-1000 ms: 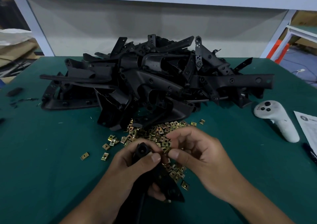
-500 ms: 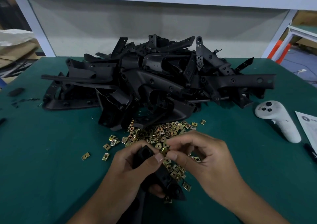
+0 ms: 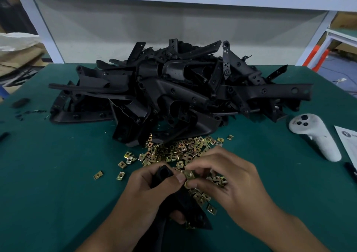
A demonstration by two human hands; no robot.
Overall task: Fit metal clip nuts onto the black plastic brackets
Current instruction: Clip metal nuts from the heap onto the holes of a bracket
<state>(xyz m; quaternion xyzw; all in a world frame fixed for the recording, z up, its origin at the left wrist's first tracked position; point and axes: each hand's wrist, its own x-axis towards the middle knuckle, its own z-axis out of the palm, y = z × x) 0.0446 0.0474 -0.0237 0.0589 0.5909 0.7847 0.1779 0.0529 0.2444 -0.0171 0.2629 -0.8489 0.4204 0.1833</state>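
Head view: left hand (image 3: pixel 148 190) gripping bracket (image 3: pixel 185 199), right hand (image 3: pixel 228 180) pinching clip nut (image 3: pixel 189 174) (fingers curled).

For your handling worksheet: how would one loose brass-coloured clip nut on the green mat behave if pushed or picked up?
A loose clip nut looks flat and squarish, so it would probably slide, not roll. Small and thin, likely light. Its shiny metal may be slippery; the right hand pinches one at fingertips.

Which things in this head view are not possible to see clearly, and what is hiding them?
- Held bracket, head view: lower end hidden under the left hand and cut by the bottom edge.
- Clip nut pinched by the right hand: whether it already sits on the bracket is hidden by fingertips.
- Paper sheet: cut by the right edge, print too small.
- Bracket pile: lower parts buried.
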